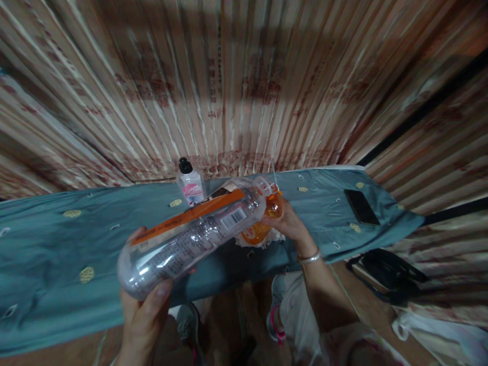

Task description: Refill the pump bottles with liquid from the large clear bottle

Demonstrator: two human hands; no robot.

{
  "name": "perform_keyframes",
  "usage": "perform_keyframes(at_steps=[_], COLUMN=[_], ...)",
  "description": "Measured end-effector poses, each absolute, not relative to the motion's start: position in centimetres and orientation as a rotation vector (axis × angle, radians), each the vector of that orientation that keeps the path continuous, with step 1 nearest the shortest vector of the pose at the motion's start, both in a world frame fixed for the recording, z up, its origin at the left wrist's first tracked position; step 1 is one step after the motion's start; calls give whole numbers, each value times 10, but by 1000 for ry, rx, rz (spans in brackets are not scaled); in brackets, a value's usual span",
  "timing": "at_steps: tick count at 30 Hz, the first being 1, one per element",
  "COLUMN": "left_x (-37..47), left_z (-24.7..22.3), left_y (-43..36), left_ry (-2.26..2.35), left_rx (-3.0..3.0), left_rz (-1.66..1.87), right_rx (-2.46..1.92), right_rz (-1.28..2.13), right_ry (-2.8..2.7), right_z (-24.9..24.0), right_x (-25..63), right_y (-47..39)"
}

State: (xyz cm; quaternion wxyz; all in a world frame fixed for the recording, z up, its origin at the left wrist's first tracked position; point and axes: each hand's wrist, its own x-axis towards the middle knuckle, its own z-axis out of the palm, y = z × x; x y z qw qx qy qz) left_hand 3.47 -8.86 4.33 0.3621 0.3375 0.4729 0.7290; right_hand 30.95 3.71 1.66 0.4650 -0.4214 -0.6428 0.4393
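Clear btl [190, 239] prob. light/slick, best held mid-body; base clasped by wide-curled L hand [143, 312], orange btl [255, 233] by curled R hand [288, 221].

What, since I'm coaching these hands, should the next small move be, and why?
Perhaps the left hand should gently tip the large clear bottle base-up: its neck points toward the top of the orange bottle, which the right hand grips. I can't tell how much is inside, so a slight tilt seems safest.
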Motion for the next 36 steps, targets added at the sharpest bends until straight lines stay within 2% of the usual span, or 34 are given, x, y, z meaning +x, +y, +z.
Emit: perform_keyframes(at_steps=[36], left_x=[34], left_z=[43], left_y=[-89], left_ry=[1205], left_rx=[843], left_rz=[1888], right_rx=[-1022], right_rz=[1074], right_ry=[-1574], right_z=[14], right_x=[310], right_y=[37])
